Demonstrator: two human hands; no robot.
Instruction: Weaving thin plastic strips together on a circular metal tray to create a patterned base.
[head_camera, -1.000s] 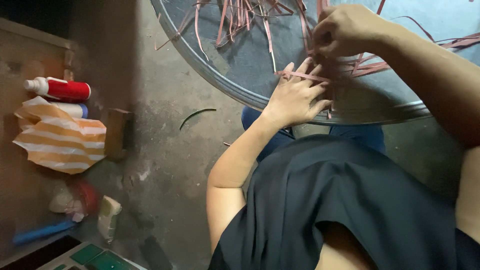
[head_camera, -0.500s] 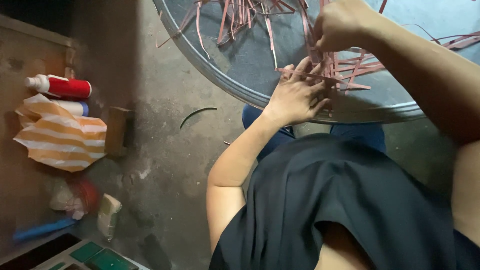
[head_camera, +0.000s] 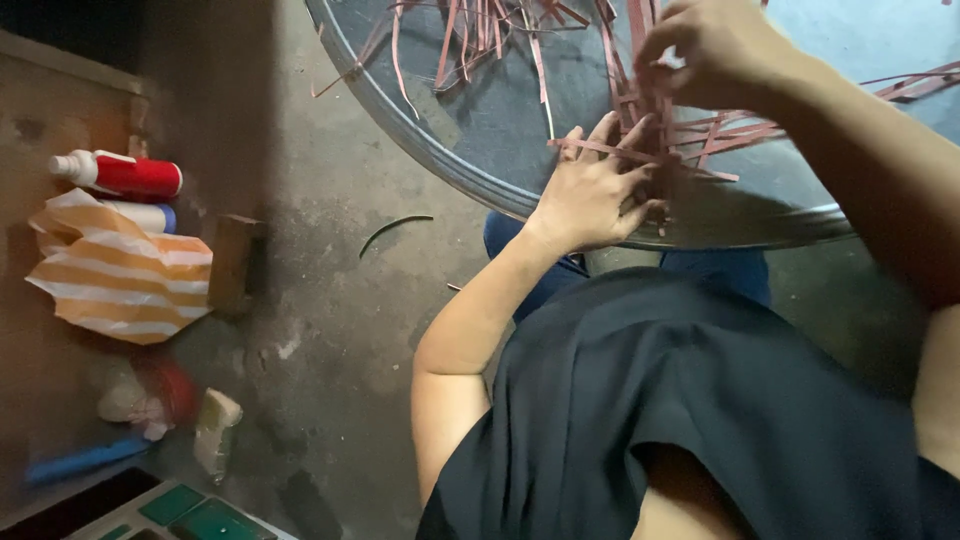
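A woven patch of thin reddish-brown strips (head_camera: 665, 130) lies on a round metal tray (head_camera: 470, 175) in front of me. My left hand (head_camera: 590, 190) presses flat on the near edge of the weave, fingers spread over the strips. Above it, my right hand (head_camera: 705, 50) pinches one upright strip between fingertips. More loose strips (head_camera: 480, 30) lie scattered over the far part of the tray.
On the concrete floor at left lie a red and white bottle (head_camera: 120, 175), an orange-striped bag (head_camera: 120, 275), a small wooden block (head_camera: 232, 262) and a curved green sliver (head_camera: 393, 228). A green-panelled box (head_camera: 190, 505) sits at the bottom left.
My right hand has lifted slightly and drawn its strip up through the weave. The left hand has stayed pressed on the strips. The view has shifted slightly.
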